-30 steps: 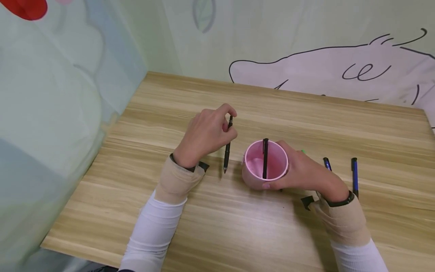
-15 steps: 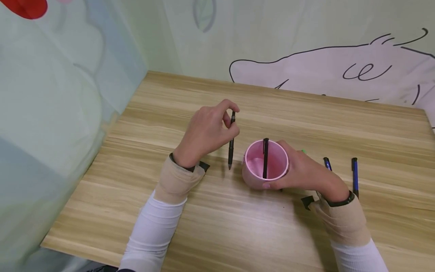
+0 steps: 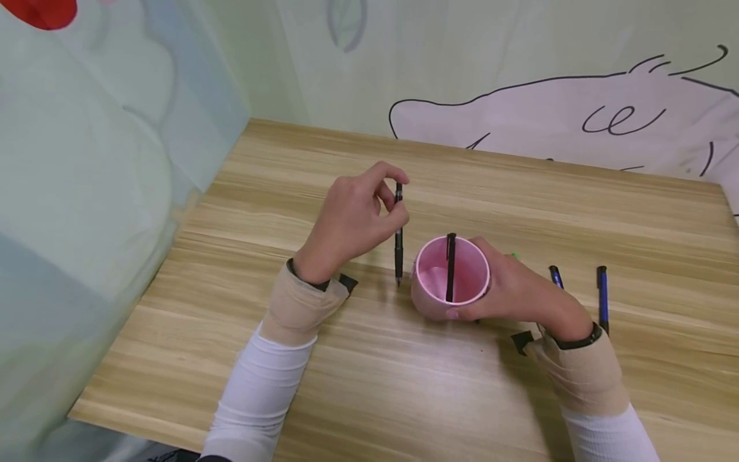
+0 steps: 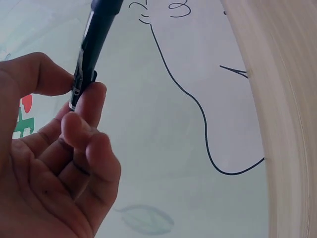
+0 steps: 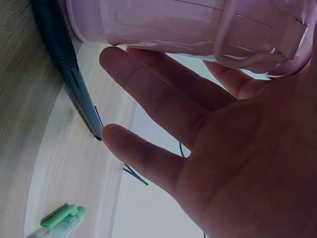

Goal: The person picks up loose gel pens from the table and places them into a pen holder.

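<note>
My left hand [image 3: 355, 215] pinches a black ballpoint pen [image 3: 399, 250] near its upper end. The pen hangs almost upright, tip down, just left of a pink cup [image 3: 426, 307] and apart from it. In the left wrist view the pen [image 4: 96, 39] sits between thumb and fingertips. My right hand [image 3: 514, 289] grips the cup from the right, with the thumb at its near side. Inside the cup a second black pen [image 3: 451, 269] leans against the wall, its clip end above the rim. A handle shows on the cup [image 5: 158, 22] in the right wrist view.
Two blue pens [image 3: 603, 298] [image 3: 556, 277] lie on the wooden table [image 3: 346, 385] to the right. A dark pen [image 5: 64, 64] lies beside the cup, and a green-capped pen [image 5: 64, 217] is farther off. A printed wall covering [image 3: 323, 77] stands behind.
My left hand has moved slightly up and to the right, bringing the pen closer to the cup and more upright. The right hand and cup have stayed put.
</note>
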Demonstrator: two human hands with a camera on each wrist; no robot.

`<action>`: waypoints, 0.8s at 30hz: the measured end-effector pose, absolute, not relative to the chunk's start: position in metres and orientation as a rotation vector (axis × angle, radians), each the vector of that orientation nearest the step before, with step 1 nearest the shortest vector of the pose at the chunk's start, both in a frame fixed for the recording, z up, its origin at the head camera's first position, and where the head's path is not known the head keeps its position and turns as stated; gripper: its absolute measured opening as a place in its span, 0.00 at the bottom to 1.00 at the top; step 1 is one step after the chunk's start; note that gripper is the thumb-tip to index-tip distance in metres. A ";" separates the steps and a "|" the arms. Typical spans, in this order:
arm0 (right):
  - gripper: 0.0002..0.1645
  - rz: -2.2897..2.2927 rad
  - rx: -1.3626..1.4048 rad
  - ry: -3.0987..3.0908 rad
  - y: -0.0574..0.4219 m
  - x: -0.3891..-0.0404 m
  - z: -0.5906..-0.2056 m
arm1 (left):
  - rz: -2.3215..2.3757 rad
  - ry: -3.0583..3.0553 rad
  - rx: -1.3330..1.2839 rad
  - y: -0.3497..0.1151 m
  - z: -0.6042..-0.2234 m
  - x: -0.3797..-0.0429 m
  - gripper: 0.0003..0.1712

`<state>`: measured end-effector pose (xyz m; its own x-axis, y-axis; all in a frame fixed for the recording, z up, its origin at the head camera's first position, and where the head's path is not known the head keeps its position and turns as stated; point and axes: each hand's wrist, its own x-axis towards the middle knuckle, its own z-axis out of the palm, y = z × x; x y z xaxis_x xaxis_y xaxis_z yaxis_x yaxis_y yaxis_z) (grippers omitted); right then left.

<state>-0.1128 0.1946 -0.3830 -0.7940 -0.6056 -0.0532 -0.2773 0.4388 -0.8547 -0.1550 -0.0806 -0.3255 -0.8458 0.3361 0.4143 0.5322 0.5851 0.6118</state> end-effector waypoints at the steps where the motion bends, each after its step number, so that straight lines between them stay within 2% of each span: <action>1: 0.55 -1.292 -0.756 2.347 0.195 -0.113 -0.383 | -1.124 -2.557 -0.717 -0.081 -0.326 -0.155 0.17; 24: 0.55 -1.299 -0.754 2.334 0.195 -0.114 -0.385 | -1.304 -2.299 -0.700 -0.081 -0.327 -0.157 0.15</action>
<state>-0.1141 0.1947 -0.3846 -0.7911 -0.6092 -0.0549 -0.2745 0.4337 -0.8582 -0.1570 -0.0814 -0.3271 -0.7926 0.2239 0.5671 0.6017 0.4379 0.6680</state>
